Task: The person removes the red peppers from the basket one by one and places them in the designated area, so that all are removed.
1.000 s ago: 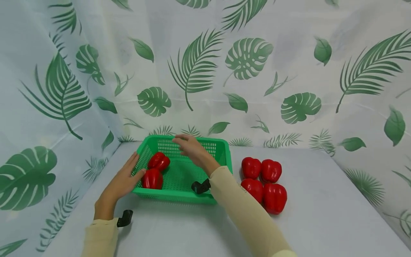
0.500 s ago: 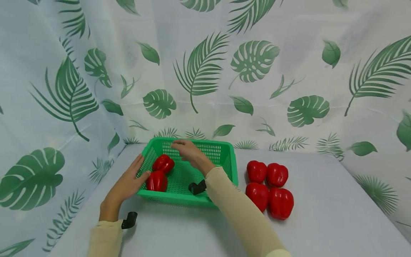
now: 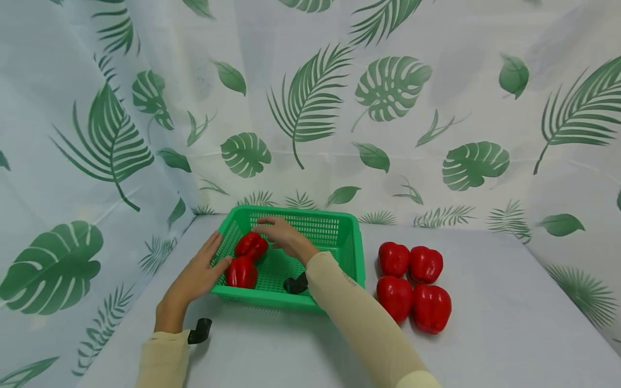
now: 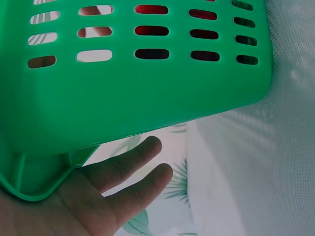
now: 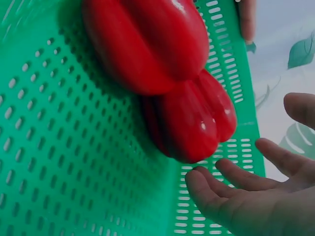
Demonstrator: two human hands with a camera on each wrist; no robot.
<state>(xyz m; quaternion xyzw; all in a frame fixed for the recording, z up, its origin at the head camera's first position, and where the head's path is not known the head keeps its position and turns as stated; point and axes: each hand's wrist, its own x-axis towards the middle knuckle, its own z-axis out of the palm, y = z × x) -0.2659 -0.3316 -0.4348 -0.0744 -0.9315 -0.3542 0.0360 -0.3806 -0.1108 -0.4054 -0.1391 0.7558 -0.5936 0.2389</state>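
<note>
Leafy cloth (image 3: 310,180) is hanging behind a green basket (image 3: 271,298); the left hand (image 3: 196,275), fingers straight, is touching its nine-o'clock side; the right hand (image 3: 286,236), fingers apart, is hovering near the ten-o'clock pepper (image 3: 250,246).

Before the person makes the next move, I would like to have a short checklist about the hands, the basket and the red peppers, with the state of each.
1. Basket upright on the table: ok.
2. Left hand at the basket's left side, fingers extended: ok.
3. Right hand over the basket, gripping no pepper: ok.
4. Right fingertips apart from the far pepper: cannot tell; they are very close.
5. All six peppers inside: not ok; far pepper and near pepper are in, four peppers lie outside, to the right.
</note>
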